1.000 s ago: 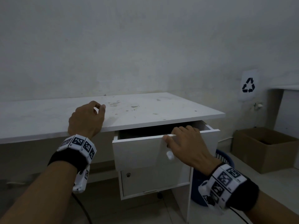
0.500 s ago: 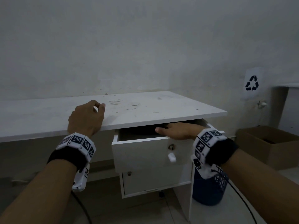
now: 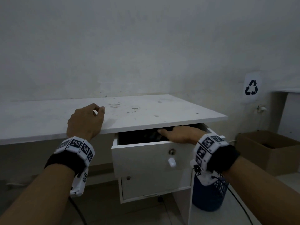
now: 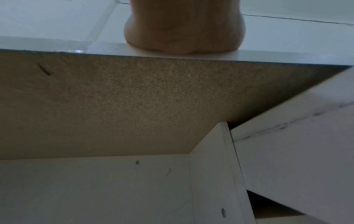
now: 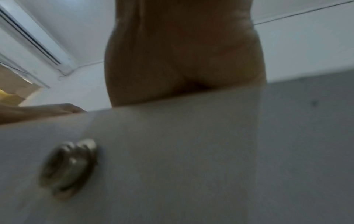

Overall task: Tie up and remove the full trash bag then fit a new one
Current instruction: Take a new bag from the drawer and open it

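White drawer (image 3: 151,158) open, right hand (image 3: 180,133) inside

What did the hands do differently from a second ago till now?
The right hand let go of the drawer front's top edge and went over it, reaching into the dark inside; what it touches there is hidden. The left hand stayed resting on the desk edge, holding nothing. The drawer stayed open, and the blue bin stayed beside the desk.

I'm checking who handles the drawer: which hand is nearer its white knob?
Right. The right hand reaches into the open drawer just above the white knob; the left hand rests on the desk top, further left.
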